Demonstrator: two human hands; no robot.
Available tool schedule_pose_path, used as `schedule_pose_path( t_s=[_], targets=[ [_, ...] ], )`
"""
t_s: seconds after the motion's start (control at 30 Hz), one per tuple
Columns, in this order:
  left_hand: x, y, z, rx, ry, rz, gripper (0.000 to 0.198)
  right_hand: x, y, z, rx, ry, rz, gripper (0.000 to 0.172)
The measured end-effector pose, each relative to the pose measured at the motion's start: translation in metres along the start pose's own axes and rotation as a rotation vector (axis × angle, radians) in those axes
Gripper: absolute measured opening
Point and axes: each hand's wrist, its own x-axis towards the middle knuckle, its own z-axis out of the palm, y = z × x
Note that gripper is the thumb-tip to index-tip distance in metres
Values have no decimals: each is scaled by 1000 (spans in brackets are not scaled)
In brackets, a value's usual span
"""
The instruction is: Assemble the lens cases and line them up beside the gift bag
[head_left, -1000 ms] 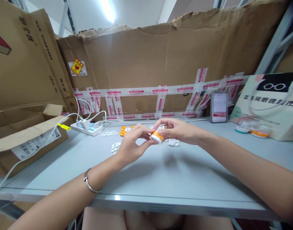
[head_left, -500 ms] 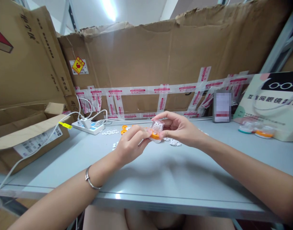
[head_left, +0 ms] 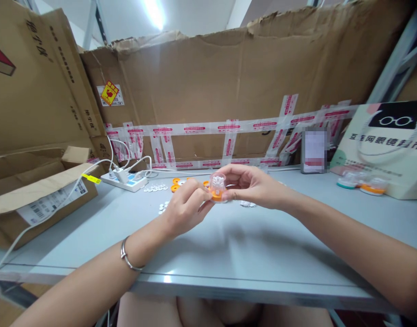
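Above the grey table (head_left: pixel 235 254), both my hands meet on a small clear plastic case with an orange base (head_left: pixel 217 187). My left hand (head_left: pixel 186 206) pinches its orange rim from the left, a metal bracelet on that wrist. My right hand (head_left: pixel 254 185) is closed on it from the right, fingers curled behind the clear dome. Behind my hands lie small white discs (head_left: pixel 156 188), orange rings (head_left: pixel 177 183) and clear parts (head_left: pixel 247 204) on the table.
A white power strip (head_left: pixel 125 180) with cables sits at the back left beside an open cardboard box (head_left: pixel 38 200). A taped cardboard wall (head_left: pixel 229 91) closes the back. At the right stand a printed bag (head_left: pixel 385 150) and two small cases (head_left: pixel 360 183).
The case has been turned between my fingers: its clear part, first facing down, now stands upright on the orange base. Both hands stayed in nearly the same place.
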Motion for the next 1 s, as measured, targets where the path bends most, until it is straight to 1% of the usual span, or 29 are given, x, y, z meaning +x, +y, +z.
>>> schedule_pose_path(
  t_s=[0.1,0.2,0.27,0.37,0.47,0.53,0.57,0.63,0.7,0.77,0.8,0.9,1.0],
  targets=[
    [-1,1,3,-31,-63,-96,19,2,0,-5,-14,23,119,36],
    [-2,0,5,-73,-114,-195,18,4,3,-8,35,46,212,37],
    [-2,-1,6,-101,-128,-240,17,5,6,-6,67,72,233,38],
    [-1,-4,8,-140,-155,-293,18,6,9,-3,76,106,221,38],
    [0,-5,8,-171,-207,-335,20,9,10,-10,47,148,222,39],
    [1,-6,6,-182,-219,-349,21,10,11,-27,-4,233,222,42],
    [1,-6,5,-187,-216,-353,21,9,12,-40,-46,288,219,42],
    [2,-7,3,-194,-205,-357,19,4,16,-71,-138,446,246,42],
    [2,-7,2,-200,-208,-358,17,-8,24,-105,-216,615,282,41],
    [2,-8,1,-210,-226,-355,15,-25,33,-135,-277,720,336,37],
    [2,-8,1,-218,-236,-352,15,-34,38,-147,-336,773,412,35],
    [2,-9,1,-244,-273,-341,13,-60,51,-172,-433,870,550,33],
    [3,-9,1,-268,-304,-332,12,-77,58,-183,-489,885,668,30]
  ],
)
